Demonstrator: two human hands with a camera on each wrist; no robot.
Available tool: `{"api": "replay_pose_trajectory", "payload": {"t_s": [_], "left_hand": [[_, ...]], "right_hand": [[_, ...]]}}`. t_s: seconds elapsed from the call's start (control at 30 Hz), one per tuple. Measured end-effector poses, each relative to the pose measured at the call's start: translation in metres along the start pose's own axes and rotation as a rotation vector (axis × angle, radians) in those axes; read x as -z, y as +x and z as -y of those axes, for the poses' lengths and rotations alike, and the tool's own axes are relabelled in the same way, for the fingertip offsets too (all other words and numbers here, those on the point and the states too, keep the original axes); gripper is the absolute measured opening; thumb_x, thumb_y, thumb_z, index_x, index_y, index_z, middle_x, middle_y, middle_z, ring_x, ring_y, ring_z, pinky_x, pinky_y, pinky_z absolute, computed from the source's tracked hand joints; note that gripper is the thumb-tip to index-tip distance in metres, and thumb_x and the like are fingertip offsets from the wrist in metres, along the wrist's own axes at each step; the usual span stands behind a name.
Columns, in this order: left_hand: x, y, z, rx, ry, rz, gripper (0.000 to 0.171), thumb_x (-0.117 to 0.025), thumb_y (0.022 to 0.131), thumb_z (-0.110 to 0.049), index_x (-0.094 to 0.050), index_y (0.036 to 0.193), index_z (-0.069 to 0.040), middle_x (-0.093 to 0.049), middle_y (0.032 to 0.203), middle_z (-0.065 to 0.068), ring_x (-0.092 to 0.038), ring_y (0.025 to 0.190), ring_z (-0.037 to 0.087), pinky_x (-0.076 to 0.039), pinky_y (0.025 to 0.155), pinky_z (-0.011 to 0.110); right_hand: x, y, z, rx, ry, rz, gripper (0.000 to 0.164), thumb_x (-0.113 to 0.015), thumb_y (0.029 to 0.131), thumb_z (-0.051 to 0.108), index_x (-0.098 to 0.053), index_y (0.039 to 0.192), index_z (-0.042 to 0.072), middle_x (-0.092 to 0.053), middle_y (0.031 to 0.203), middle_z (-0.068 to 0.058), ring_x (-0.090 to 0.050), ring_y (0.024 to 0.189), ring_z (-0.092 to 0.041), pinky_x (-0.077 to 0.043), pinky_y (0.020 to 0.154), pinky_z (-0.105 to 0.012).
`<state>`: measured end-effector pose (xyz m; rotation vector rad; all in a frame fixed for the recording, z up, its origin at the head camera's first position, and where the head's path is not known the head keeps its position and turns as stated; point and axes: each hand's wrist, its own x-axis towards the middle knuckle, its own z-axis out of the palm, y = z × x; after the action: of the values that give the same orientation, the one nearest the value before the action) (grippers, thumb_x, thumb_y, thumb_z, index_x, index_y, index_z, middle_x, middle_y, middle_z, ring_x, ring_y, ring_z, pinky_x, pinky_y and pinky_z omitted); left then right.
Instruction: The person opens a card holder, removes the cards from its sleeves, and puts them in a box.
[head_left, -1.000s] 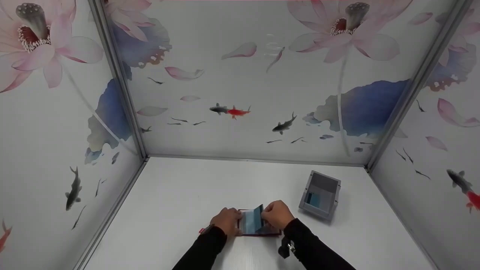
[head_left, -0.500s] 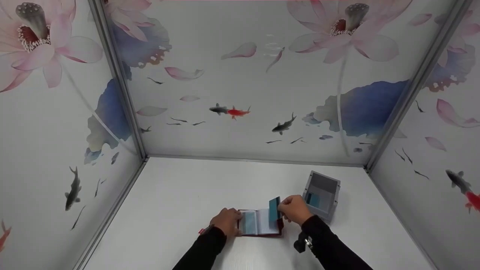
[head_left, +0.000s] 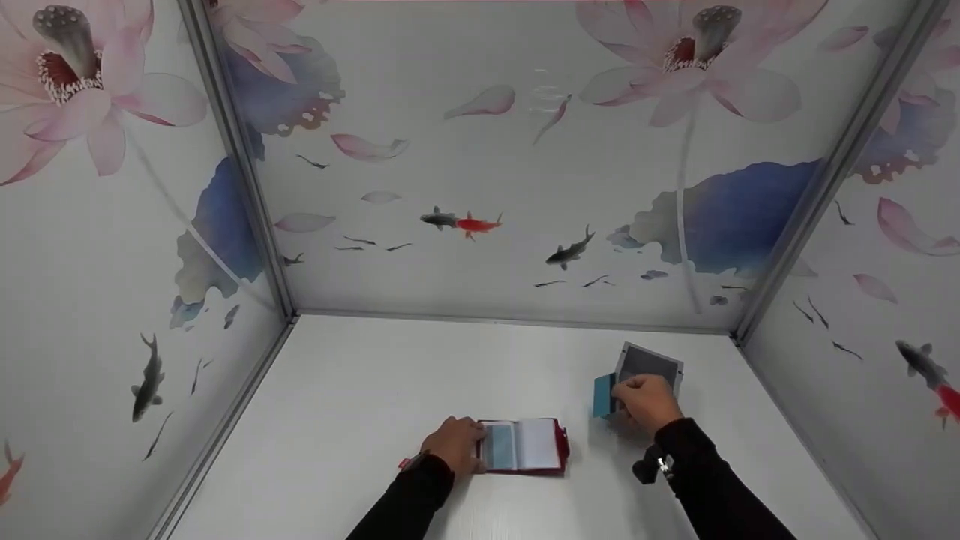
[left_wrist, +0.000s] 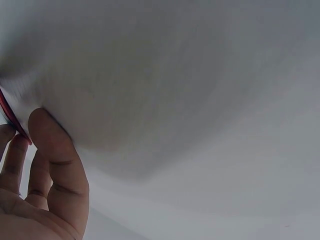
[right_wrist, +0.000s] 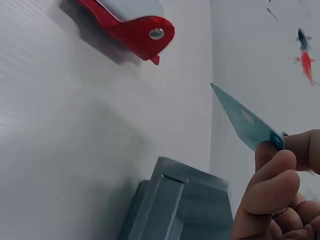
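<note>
Right hand (head_left: 651, 401): fingers pinch end of thin teal rectangular card (head_left: 602, 395), held up in air near open gray rectangular box (head_left: 649, 361), apart from it. Left hand (head_left: 454, 442): fingers clamped on left edge of red-covered holder with pale pages (head_left: 538, 444), spread open on white surface (head_left: 375, 382). Pale-blue panel (head_left: 499, 448) on holder's left side; round silvery button (right_wrist: 156, 34) on red flap (right_wrist: 142, 37).

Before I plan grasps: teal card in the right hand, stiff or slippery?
The teal card is probably stiff: pinched at one end by the right hand, it juts out flat. Its thinness suggests little weight; smooth faces might slip.
</note>
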<state>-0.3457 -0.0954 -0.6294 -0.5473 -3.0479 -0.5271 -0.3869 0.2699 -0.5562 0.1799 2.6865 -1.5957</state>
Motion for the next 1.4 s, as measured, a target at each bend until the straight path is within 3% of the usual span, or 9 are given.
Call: {"api": "replay_pose_trajectory", "payload": {"t_s": [0.23,0.43,0.7,0.93,1.2,1.4], "left_hand": [[-0.002,0.002,0.002,-0.002,0.017,-0.002,0.056,-0.099,0.09,-0.026,-0.081,0.142,-0.016,-0.079,0.141,0.005,-0.072,0.128,0.03,-0.066,0.101,0.043],[-0.006,0.005,0.005,-0.014,0.011,-0.009,0.055,-0.099,0.091,-0.025,-0.082,0.142,-0.016,-0.08,0.141,0.004,-0.072,0.127,0.029,-0.065,0.101,0.042],[-0.012,0.005,0.009,0.002,-0.011,-0.012,0.056,-0.099,0.09,-0.026,-0.081,0.142,-0.015,-0.078,0.142,0.002,-0.069,0.129,0.027,-0.065,0.099,0.042],[-0.021,0.007,0.011,0.007,-0.001,-0.04,0.057,-0.1,0.089,-0.028,-0.082,0.142,-0.018,-0.078,0.143,0.001,-0.069,0.13,0.026,-0.065,0.1,0.04],[-0.005,0.003,0.003,0.02,-0.007,-0.006,0.056,-0.1,0.089,-0.028,-0.082,0.141,-0.019,-0.078,0.144,-0.001,-0.069,0.13,0.025,-0.065,0.099,0.039],[-0.005,0.002,0.004,0.018,0.007,-0.008,0.055,-0.099,0.091,-0.028,-0.082,0.142,-0.018,-0.078,0.144,0.001,-0.069,0.129,0.025,-0.065,0.099,0.038]], "right_hand": [[0.031,0.01,-0.009,-0.002,-0.065,-0.064,0.031,-0.065,0.109,0.018,-0.075,0.086,-0.001,-0.066,0.068,0.001,-0.062,0.063,-0.014,-0.054,0.062,-0.031],[0.042,0.022,-0.021,0.017,-0.162,-0.104,0.038,-0.063,0.108,0.016,-0.073,0.072,0.006,-0.07,0.064,0.0,-0.068,0.063,-0.016,-0.054,0.062,-0.029],[0.034,0.037,-0.028,0.062,-0.243,-0.143,0.042,-0.061,0.099,0.007,-0.069,0.058,0.006,-0.073,0.06,-0.009,-0.068,0.056,-0.022,-0.047,0.058,-0.029],[0.02,0.051,-0.022,0.047,-0.381,-0.133,0.045,-0.062,0.099,0.008,-0.068,0.054,0.009,-0.065,0.051,0.0,-0.061,0.05,-0.016,-0.046,0.057,-0.028],[0.008,0.06,-0.023,0.027,-0.401,-0.129,0.048,-0.064,0.101,0.007,-0.063,0.053,0.01,-0.063,0.053,-0.001,-0.058,0.052,-0.017,-0.044,0.056,-0.029],[0.001,0.065,-0.032,0.034,-0.395,-0.158,0.047,-0.062,0.098,0.001,-0.052,0.054,0.014,-0.054,0.054,0.001,-0.052,0.052,-0.015,-0.043,0.051,-0.028]]}}
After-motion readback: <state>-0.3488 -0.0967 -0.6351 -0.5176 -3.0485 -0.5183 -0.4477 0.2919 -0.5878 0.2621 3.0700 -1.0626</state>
